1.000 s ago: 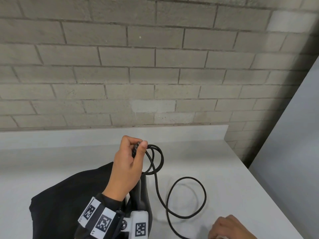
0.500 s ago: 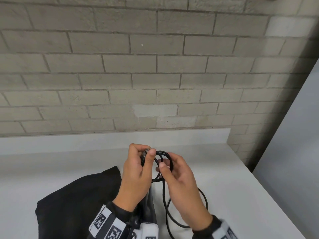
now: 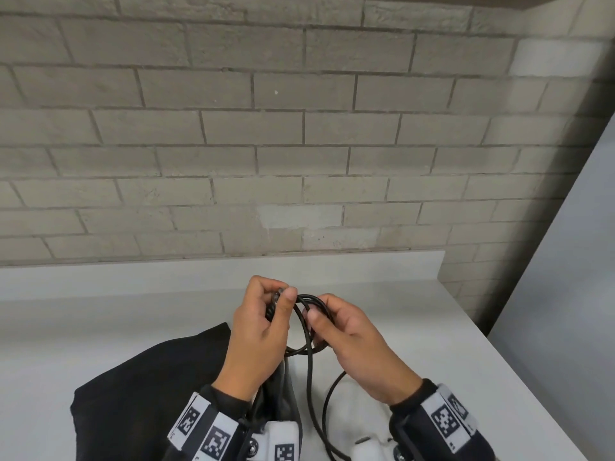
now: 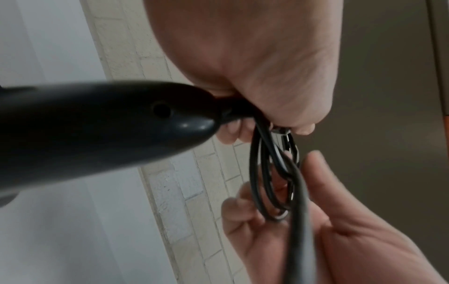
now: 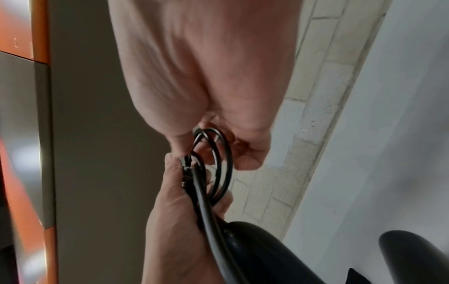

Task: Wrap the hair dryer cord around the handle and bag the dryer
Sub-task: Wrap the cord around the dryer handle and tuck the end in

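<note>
I am watching two bare hands work a hair dryer cord (image 3: 309,361) just above a white surface (image 3: 416,327), in front of a grey brick wall (image 3: 299,128).

The left hand (image 3: 256,337) has its fingers and thumb curled shut around the base of the hair dryer handle (image 4: 102,123), where the cord leaves it, and it pins several small black loops there. The dryer's body hangs below that hand, mostly hidden in the head view.

The right hand (image 3: 352,347) pinches the same bundle of loops from the other side, thumb against curled fingers (image 4: 240,209). From its palm the loose cord runs down toward the wrists and off the bottom edge — I cannot see the plug.

A black bag (image 3: 149,384) lies flat on the surface under and beside the left wrist; I cannot make out its opening.

My judgement: this is the cord-gathering step, not yet the bagging. The loops sit beside the handle's end more than around it. The next move seems to call for the right-hand fingers to draw up the slack and lay another turn, while the left-hand fingers keep the loops from springing loose — stiff cord tends to uncoil.
</note>
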Demonstrator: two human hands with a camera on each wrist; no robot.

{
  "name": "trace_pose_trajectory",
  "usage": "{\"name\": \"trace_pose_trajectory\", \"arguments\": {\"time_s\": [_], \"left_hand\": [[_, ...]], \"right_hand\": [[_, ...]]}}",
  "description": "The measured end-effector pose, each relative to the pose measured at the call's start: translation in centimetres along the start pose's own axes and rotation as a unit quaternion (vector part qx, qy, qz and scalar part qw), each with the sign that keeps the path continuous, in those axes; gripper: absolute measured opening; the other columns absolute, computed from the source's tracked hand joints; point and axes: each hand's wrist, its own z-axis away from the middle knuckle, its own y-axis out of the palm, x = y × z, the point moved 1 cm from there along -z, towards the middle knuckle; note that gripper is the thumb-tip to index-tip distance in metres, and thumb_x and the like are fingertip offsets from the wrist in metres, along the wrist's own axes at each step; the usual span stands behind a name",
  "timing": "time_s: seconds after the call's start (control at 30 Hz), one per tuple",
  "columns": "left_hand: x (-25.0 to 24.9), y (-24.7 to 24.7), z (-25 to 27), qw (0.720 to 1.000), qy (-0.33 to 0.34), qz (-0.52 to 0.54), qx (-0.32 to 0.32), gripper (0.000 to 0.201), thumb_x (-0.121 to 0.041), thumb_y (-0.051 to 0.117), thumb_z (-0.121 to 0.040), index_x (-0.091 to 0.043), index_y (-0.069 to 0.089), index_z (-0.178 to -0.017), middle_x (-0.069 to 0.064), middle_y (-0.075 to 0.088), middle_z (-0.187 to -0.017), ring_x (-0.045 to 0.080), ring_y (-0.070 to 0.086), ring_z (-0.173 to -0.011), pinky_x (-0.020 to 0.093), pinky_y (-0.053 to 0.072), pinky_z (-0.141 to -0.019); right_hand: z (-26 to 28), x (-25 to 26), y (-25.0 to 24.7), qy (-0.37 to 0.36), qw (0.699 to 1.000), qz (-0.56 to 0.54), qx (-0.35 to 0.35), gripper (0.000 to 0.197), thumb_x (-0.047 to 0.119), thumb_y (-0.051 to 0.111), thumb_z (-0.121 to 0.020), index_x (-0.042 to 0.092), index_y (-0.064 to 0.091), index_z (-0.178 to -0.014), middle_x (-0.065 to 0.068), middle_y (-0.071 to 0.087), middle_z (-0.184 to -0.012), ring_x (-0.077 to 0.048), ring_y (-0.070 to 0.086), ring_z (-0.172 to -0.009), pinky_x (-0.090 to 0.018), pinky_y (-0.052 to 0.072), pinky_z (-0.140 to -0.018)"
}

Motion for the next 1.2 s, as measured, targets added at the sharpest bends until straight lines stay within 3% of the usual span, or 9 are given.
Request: {"name": "trace_pose_trajectory", "arguments": {"time_s": [0.1, 0.3, 0.47, 0.57, 0.67, 0.83, 0.97, 1.1, 1.2], "left_hand": [[0.1, 0.3, 0.2, 1.000, 0.012, -0.016, -0.017, 0.032, -0.060, 0.051, -0.087, -0.030, 0.050, -0.097, -0.013, 0.058, -0.069, 0.005, 0.052, -0.054, 0.021, 0.044, -0.055], [0.0, 0.7, 0.0, 1.000, 0.002, 0.016, 0.004, 0.026, -0.059, 0.052, -0.087, -0.033, 0.051, -0.092, -0.010, 0.057, -0.064, 0.005, 0.047, -0.047, 0.024, 0.040, -0.049], [0.0, 0.3, 0.0, 0.999, -0.016, 0.045, 0.022, 0.029, -0.062, 0.053, -0.085, -0.034, 0.050, -0.087, -0.007, 0.049, -0.057, 0.013, 0.045, -0.048, 0.032, 0.037, -0.048], [-0.1, 0.4, 0.2, 0.999, -0.015, 0.026, 0.016, 0.036, -0.069, 0.053, -0.082, -0.034, 0.049, -0.090, 0.003, 0.051, -0.058, 0.026, 0.045, -0.050, 0.043, 0.041, -0.050], [-0.2, 0.4, 0.2, 1.000, -0.010, 0.001, 0.009, 0.042, -0.077, 0.054, -0.077, -0.039, 0.047, -0.094, 0.012, 0.055, -0.068, 0.040, 0.049, -0.056, 0.050, 0.044, -0.052], [0.0, 0.4, 0.9, 1.000, 0.013, 0.000, 0.022, 0.032, -0.051, 0.066, -0.085, -0.035, 0.046, -0.104, -0.003, 0.061, -0.078, 0.009, 0.053, -0.060, 0.020, 0.046, -0.059], [0.4, 0.8, 1.2, 0.999, 0.026, -0.020, 0.021, 0.024, -0.034, 0.061, -0.092, -0.029, 0.046, -0.109, -0.016, 0.063, -0.082, 0.005, 0.059, -0.067, 0.013, 0.044, -0.062], [0.0, 0.9, 1.2, 0.998, 0.044, -0.039, -0.016, 0.021, -0.027, 0.061, -0.092, -0.030, 0.045, -0.106, -0.010, 0.062, -0.082, 0.001, 0.062, -0.075, 0.008, 0.045, -0.065], [0.0, 0.7, 0.9, 0.996, 0.044, -0.064, -0.034, 0.021, -0.029, 0.058, -0.088, -0.026, 0.046, -0.105, -0.008, 0.062, -0.083, 0.003, 0.062, -0.076, 0.007, 0.043, -0.064]], "right_hand": [[0.0, -0.6, 0.2, 0.018, 0.998, -0.057, -0.025, 0.015, 0.021, 0.061, -0.094, 0.007, 0.066, -0.096, -0.001, 0.059, -0.082, -0.015, 0.056, -0.080, -0.028, 0.051, -0.080], [0.2, -0.5, 1.0, 0.057, 0.984, -0.167, -0.017, 0.021, 0.021, 0.045, -0.103, 0.009, 0.061, -0.100, 0.001, 0.053, -0.067, -0.016, 0.052, -0.070, -0.032, 0.046, -0.076], [-0.5, 0.9, 0.4, -0.001, 0.992, 0.126, -0.017, 0.032, 0.034, 0.040, -0.103, 0.011, 0.062, -0.103, -0.009, 0.063, -0.084, -0.022, 0.060, -0.077, -0.034, 0.054, -0.078], [-0.8, 2.3, 0.2, -0.073, 0.964, 0.257, -0.011, 0.042, 0.037, 0.036, -0.103, 0.008, 0.059, -0.083, -0.001, 0.051, -0.063, -0.015, 0.048, -0.061, -0.033, 0.045, -0.063], [-0.9, 2.9, 0.3, -0.077, 0.960, 0.267, -0.027, 0.044, 0.035, 0.037, -0.103, 0.016, 0.050, -0.066, 0.010, 0.039, -0.055, -0.005, 0.037, -0.053, -0.026, 0.036, -0.054], [-0.6, 2.4, 0.6, -0.016, 0.984, 0.169, -0.058, 0.040, 0.038, 0.040, -0.102, 0.025, 0.042, -0.064, 0.012, 0.036, -0.055, -0.007, 0.036, -0.055, -0.027, 0.036, -0.058], [-0.1, 1.8, 0.9, 0.005, 0.989, 0.122, -0.089, 0.035, 0.042, 0.042, -0.100, 0.019, 0.047, -0.074, 0.010, 0.046, -0.065, -0.009, 0.046, -0.063, -0.029, 0.043, -0.066], [1.9, 0.8, 1.7, 0.102, 0.990, 0.015, -0.097, 0.029, 0.044, 0.057, -0.093, 0.026, 0.042, -0.110, 0.004, 0.063, -0.103, -0.021, 0.068, -0.093, -0.044, 0.055, -0.091], [4.0, 0.1, 1.9, 0.202, 0.973, -0.098, -0.053, 0.044, 0.028, 0.067, -0.090, 0.027, 0.034, -0.119, -0.001, 0.069, -0.095, -0.023, 0.072, -0.073, -0.042, 0.056, -0.090]]}}
